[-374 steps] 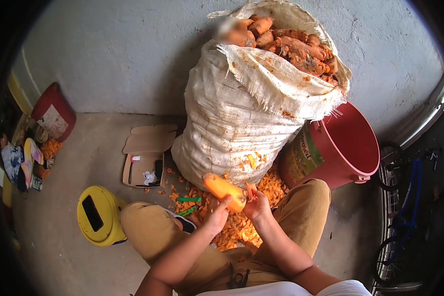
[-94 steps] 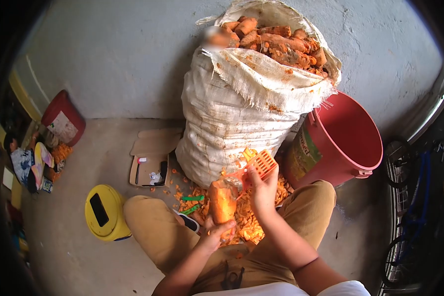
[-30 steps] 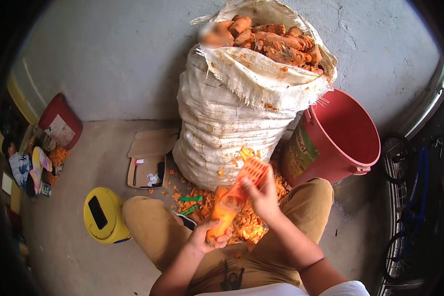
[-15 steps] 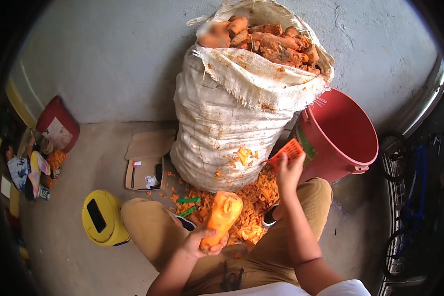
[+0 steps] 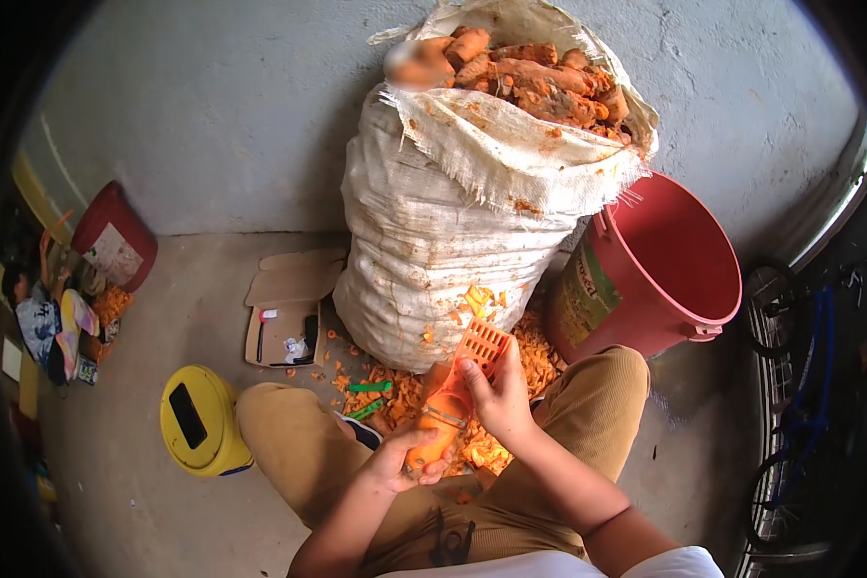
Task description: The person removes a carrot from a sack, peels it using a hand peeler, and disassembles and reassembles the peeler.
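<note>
- The left hand (image 5: 397,462) is closed round the lower end of an orange root (image 5: 432,444), fingers curled beneath it.
- The right hand (image 5: 499,397) grips an orange peeler (image 5: 485,344), thumb laid along it, the slotted handle pointing up and away from the person.
- The peeler's blade lies against the root, which is held tilted between the person's knees, over the peelings; its far end is partly hidden by the tool.
- Those peelings (image 5: 488,451) are heaped on the floor (image 5: 135,491) between the legs and up against the foot of the sack, with some scraps stuck to its side.
- Two green pieces (image 5: 369,386) lie among the scraps, near the left shoe; I can't tell what they are.
- The white sack (image 5: 433,226) stands upright before the wall (image 5: 212,116), its mouth folded back and full of unpeeled roots (image 5: 559,89).
- Just right of it is a big red bucket (image 5: 602,345), leaning a little.
- Left of the sack sits a cardboard box (image 5: 294,281), lid up, holding crumpled paper (image 5: 295,349) and small dark items.
- By the left knee stands a yellow tub (image 5: 223,409) with a phone (image 5: 189,415) lying on its top.
</note>
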Available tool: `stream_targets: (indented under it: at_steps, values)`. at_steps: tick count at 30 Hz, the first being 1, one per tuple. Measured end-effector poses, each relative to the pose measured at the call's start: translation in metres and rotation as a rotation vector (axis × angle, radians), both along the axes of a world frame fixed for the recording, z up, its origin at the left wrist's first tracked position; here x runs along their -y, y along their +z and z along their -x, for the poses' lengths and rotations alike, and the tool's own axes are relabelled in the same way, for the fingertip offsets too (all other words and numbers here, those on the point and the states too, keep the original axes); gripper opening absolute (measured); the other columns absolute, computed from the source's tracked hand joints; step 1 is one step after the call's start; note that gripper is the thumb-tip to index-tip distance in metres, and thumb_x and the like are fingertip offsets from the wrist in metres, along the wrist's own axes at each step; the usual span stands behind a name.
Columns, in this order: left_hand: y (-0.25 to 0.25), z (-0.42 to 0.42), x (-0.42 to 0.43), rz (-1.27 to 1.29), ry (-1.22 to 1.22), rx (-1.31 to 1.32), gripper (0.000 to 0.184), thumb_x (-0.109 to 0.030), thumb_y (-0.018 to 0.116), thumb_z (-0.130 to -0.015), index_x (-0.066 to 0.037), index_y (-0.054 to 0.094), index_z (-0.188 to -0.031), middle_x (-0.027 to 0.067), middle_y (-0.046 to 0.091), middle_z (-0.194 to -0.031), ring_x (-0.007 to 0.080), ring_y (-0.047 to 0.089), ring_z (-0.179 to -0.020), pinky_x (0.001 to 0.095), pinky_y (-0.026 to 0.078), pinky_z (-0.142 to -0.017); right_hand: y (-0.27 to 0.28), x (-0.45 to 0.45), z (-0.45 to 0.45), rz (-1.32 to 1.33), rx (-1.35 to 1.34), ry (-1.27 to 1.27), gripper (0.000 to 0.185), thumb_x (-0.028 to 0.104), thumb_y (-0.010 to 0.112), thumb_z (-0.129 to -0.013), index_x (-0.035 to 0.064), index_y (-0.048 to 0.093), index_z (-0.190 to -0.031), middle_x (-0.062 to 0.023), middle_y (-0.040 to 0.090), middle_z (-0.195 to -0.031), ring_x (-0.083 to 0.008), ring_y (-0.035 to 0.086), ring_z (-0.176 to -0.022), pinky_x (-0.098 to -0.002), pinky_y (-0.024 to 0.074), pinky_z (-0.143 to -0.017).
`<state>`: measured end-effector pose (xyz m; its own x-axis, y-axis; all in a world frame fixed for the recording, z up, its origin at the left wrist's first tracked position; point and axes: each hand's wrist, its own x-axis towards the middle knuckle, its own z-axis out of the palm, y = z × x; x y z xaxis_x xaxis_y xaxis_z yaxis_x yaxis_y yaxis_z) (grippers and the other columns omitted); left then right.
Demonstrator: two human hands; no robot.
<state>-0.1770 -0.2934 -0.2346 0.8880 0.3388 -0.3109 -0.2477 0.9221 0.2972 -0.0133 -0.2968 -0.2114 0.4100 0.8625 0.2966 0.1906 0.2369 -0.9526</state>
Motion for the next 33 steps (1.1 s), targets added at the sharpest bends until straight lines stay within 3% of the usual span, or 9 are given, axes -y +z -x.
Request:
stream_targets:
  at_steps: [6,8,10,16,18,22,27,29,33]
  values:
    - [-0.012,0.003,0.003,0.098,-0.029,0.047,0.026,-0.017,0.054,-0.078,-0.002,0.044,-0.096,0.0124,0.051,-0.074,0.0134,0.047,-0.048,0.0233,0.036,-0.038,0.000,-0.013,-0.017,-0.083,0.149,-0.212,0.021,0.005,0.051,-0.080,-0.0007,0.036,-0.094,-0.0133,0.056,-0.077,-0.0214,0.056,-0.066,-0.0291,0.0458,-0.057]
    - [-0.009,0.008,0.006,0.082,-0.040,0.069,0.031,-0.019,0.055,-0.077,-0.002,0.042,-0.100,0.0120,0.050,-0.074,0.0124,0.047,-0.049,0.0227,0.035,-0.038,-0.006,-0.031,-0.066,-0.102,0.309,-0.519,0.020,0.004,0.050,-0.081,-0.0008,0.037,-0.095,-0.0129,0.055,-0.079,-0.0187,0.056,-0.066,-0.0285,0.0471,-0.056]
    - [0.009,0.015,0.010,-0.032,-0.043,0.037,0.041,-0.025,0.056,-0.076,-0.003,0.039,-0.105,0.0110,0.048,-0.075,0.0107,0.046,-0.049,0.0216,0.033,-0.038,-0.023,-0.038,-0.105,-0.030,0.081,-0.557,0.021,0.005,0.051,-0.082,-0.0008,0.037,-0.096,-0.0115,0.055,-0.079,-0.0149,0.056,-0.065,-0.0270,0.0474,-0.056]
    - [0.004,0.003,0.002,-0.007,0.010,0.008,0.033,-0.021,0.053,-0.078,-0.005,0.040,-0.104,0.0120,0.049,-0.078,0.0118,0.047,-0.050,0.0221,0.036,-0.039,0.027,-0.010,-0.037,0.086,-0.206,-0.102,0.026,0.008,0.052,-0.082,-0.0006,0.035,-0.101,-0.0095,0.054,-0.087,-0.0132,0.055,-0.070,-0.0245,0.0478,-0.060]
    - [0.010,-0.001,0.002,-0.014,0.028,0.016,0.027,-0.021,0.053,-0.079,0.000,0.044,-0.094,0.0117,0.050,-0.076,0.0124,0.047,-0.050,0.0232,0.036,-0.040,0.017,-0.007,-0.021,-0.048,-0.214,-0.024,0.031,0.005,0.055,-0.080,0.0000,0.034,-0.103,-0.0093,0.054,-0.090,-0.0141,0.056,-0.074,-0.0256,0.0480,-0.064]
    - [0.008,-0.001,0.002,-0.034,0.029,-0.009,0.027,-0.020,0.054,-0.079,-0.001,0.044,-0.094,0.0114,0.051,-0.075,0.0129,0.047,-0.049,0.0229,0.036,-0.039,0.017,0.006,-0.011,0.107,-0.094,0.128,0.051,-0.006,0.060,-0.072,0.0035,0.028,-0.112,-0.0083,0.047,-0.099,-0.0140,0.053,-0.087,-0.0273,0.0465,-0.076]
    - [0.009,0.000,0.002,-0.052,0.035,-0.022,0.027,-0.019,0.055,-0.078,-0.001,0.044,-0.094,0.0114,0.052,-0.074,0.0134,0.048,-0.047,0.0229,0.036,-0.038,0.026,0.008,-0.017,0.044,-0.313,0.133,0.049,-0.003,0.063,-0.070,0.0009,0.033,-0.109,-0.0081,0.053,-0.093,-0.0135,0.055,-0.084,-0.0257,0.0461,-0.074]
    - [0.005,0.001,0.001,-0.051,0.018,-0.009,0.035,-0.020,0.054,-0.078,-0.005,0.039,-0.106,0.0126,0.050,-0.076,0.0130,0.048,-0.048,0.0223,0.037,-0.038,0.031,0.010,-0.016,0.051,-0.434,0.182,0.048,-0.003,0.061,-0.072,0.0000,0.033,-0.110,-0.0073,0.053,-0.092,-0.0128,0.054,-0.084,-0.0262,0.0456,-0.074]
    - [0.004,-0.002,-0.001,-0.055,0.011,-0.031,0.040,-0.020,0.054,-0.077,-0.006,0.038,-0.110,0.0131,0.050,-0.077,0.0129,0.047,-0.049,0.0218,0.037,-0.039,0.016,0.014,-0.007,0.074,-0.158,0.104,0.047,-0.001,0.060,-0.073,-0.0011,0.033,-0.111,-0.0106,0.055,-0.093,-0.0138,0.054,-0.085,-0.0276,0.0450,-0.073]
